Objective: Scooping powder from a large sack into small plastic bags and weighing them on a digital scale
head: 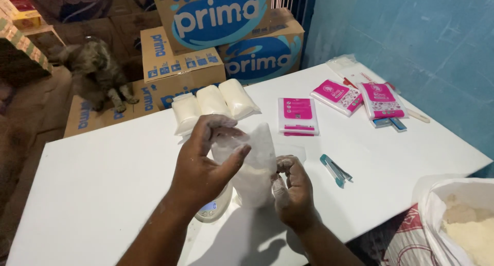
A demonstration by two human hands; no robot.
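Note:
My left hand (206,163) and my right hand (293,189) both hold a small clear plastic bag (256,165) part-filled with white powder, above a white table (113,178). The left hand pinches the bag's upper left edge, and the right hand grips its right side lower down. Both hands are dusted with powder. A small digital scale (212,208) sits on the table just under the bag, mostly hidden by my left hand.
Three filled white bags (212,104) lie at the table's far edge. Pink packets (298,115) (337,96) (381,100) lie to the right, a teal stapler (335,170) nearer. An open sack of white powder (465,225) stands at right. Cardboard boxes (180,65) and a cat (98,73) are behind.

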